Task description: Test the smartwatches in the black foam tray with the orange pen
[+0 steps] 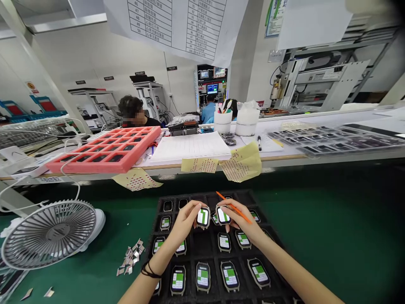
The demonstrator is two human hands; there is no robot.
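My left hand (186,219) is closed on a smartwatch body (203,217) with a lit white and green screen. In my right hand (237,213) is a second smartwatch (223,215), its screen lit the same way. An orange stick-like tool (242,213) also lies across the right hand's fingers; its exact kind cannot be made out. Both watches are held side by side above a black foam tray (203,241). Several strapless watches sit in the tray's compartments, most with lit screens, such as this watch (229,275) near the front.
A grey fan (49,234) stands at left on the green mat (110,261), near small loose pieces (130,257). Behind, a shelf carries a red foam tray (139,147), papers (191,147) and clear plastic trays (335,141). A person (134,112) sits beyond.
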